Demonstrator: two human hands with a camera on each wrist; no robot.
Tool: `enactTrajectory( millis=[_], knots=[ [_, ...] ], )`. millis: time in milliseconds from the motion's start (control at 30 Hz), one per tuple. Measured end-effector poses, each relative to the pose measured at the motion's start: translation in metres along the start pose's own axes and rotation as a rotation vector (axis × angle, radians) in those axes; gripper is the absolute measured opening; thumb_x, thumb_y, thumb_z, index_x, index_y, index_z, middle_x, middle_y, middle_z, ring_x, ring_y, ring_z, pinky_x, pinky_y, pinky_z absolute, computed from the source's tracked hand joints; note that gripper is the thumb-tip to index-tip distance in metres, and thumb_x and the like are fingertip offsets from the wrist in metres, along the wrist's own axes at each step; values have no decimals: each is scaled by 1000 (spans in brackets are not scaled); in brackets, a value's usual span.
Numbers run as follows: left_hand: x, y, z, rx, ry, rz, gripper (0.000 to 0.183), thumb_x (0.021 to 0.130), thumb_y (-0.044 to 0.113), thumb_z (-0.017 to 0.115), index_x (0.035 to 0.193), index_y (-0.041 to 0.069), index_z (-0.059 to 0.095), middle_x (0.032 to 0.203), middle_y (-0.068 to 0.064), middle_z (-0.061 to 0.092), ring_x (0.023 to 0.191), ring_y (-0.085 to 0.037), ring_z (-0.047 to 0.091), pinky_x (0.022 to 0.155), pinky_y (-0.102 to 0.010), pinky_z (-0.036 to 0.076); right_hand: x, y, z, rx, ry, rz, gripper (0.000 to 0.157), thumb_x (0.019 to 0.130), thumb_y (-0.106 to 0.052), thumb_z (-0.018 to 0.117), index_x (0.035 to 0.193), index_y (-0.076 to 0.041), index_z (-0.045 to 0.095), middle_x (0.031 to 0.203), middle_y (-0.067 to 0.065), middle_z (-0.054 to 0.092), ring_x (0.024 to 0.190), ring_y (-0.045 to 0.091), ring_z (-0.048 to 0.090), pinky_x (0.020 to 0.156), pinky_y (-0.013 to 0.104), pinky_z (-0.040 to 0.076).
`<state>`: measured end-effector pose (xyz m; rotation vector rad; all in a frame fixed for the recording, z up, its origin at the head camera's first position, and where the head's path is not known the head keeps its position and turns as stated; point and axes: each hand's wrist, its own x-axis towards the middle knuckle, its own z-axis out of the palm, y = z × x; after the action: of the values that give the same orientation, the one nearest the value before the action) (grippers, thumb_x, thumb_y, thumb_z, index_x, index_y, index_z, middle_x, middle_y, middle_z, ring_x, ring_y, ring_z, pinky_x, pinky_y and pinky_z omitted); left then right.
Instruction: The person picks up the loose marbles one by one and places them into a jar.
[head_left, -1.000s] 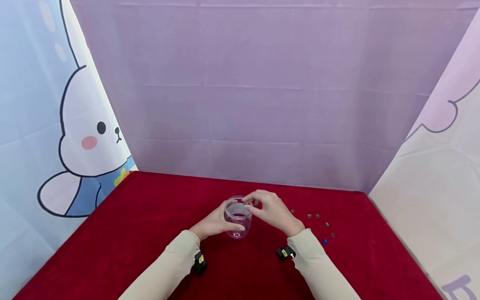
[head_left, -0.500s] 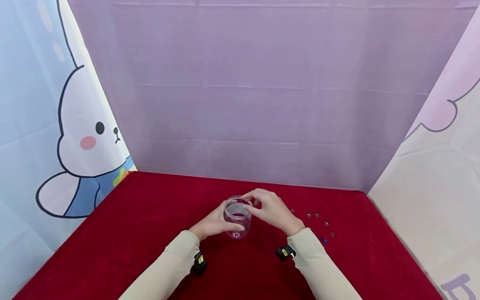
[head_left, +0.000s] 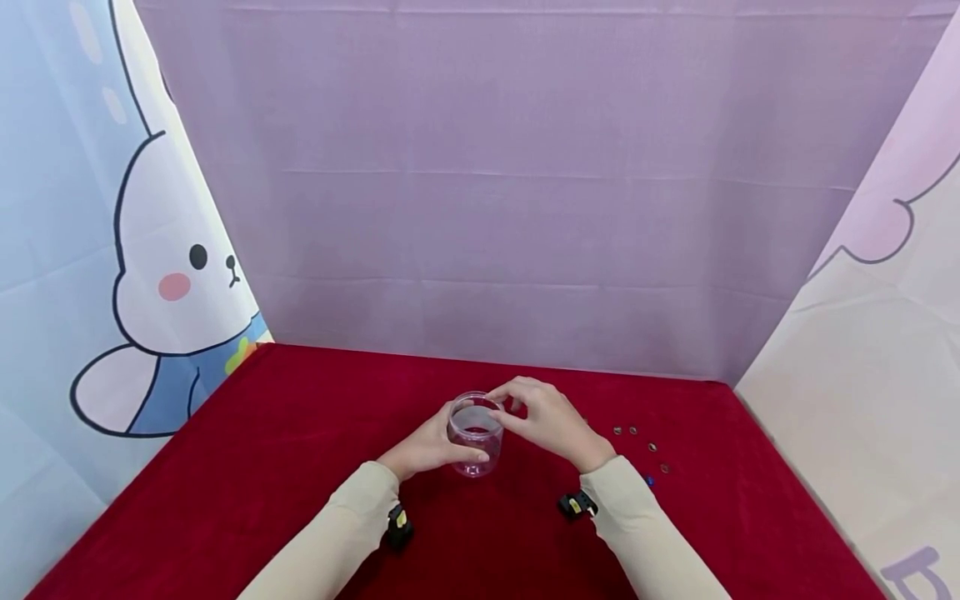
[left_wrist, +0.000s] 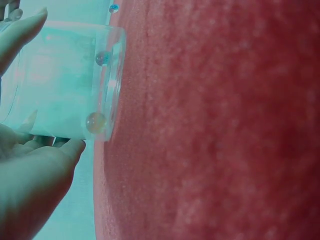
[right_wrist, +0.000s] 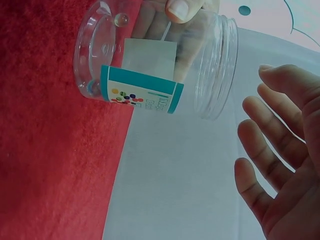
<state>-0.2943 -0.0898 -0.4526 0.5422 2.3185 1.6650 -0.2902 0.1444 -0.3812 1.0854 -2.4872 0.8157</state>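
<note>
My left hand (head_left: 431, 446) grips a clear plastic jar (head_left: 483, 446) around its side, the open mouth facing up. The right wrist view shows a label (right_wrist: 142, 90) with a teal border on the jar's wall. Two marbles lie at the jar's bottom, a pale amber one (left_wrist: 96, 122) and a bluish one (left_wrist: 102, 58). My right hand (head_left: 551, 421) hovers at the right side of the jar's mouth. In the right wrist view its loosely bent fingers (right_wrist: 270, 145) stand apart from the rim, with nothing between them.
Several small dark marbles (head_left: 652, 447) and a blue marble (head_left: 649, 481) lie scattered on the red cloth (head_left: 337, 392) to the right. A purple curtain (head_left: 487, 208) hangs behind the table, with printed sheets (head_left: 172, 333) at the sides.
A second ago my right fingers pinched a small marble over the jar's mouth; now they hold nothing. That hand has shifted slightly to the right. The left hand and jar stay put.
</note>
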Motion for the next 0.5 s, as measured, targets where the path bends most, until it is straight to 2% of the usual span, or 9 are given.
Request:
enactTrajectory(
  millis=[167, 500],
  knots=[
    [0, -2, 0, -1, 2, -3, 93, 80, 29, 87, 152, 13, 30, 141, -5, 48, 130, -27, 44, 104, -54, 42, -4, 0, -3, -26, -12, 14, 28, 87, -17, 81, 114, -13, 73, 104, -2, 69, 84, 14, 62, 71, 25, 54],
    [1, -2, 0, 2, 0, -17, 95, 79, 32, 87, 152, 13, 30, 139, -5, 50, 130, -27, 44, 104, -55, 42, -18, 4, -14, -74, -25, 45, 25, 88, -22, 80, 113, -16, 74, 104, -4, 67, 83, 14, 61, 71, 29, 56]
  ],
)
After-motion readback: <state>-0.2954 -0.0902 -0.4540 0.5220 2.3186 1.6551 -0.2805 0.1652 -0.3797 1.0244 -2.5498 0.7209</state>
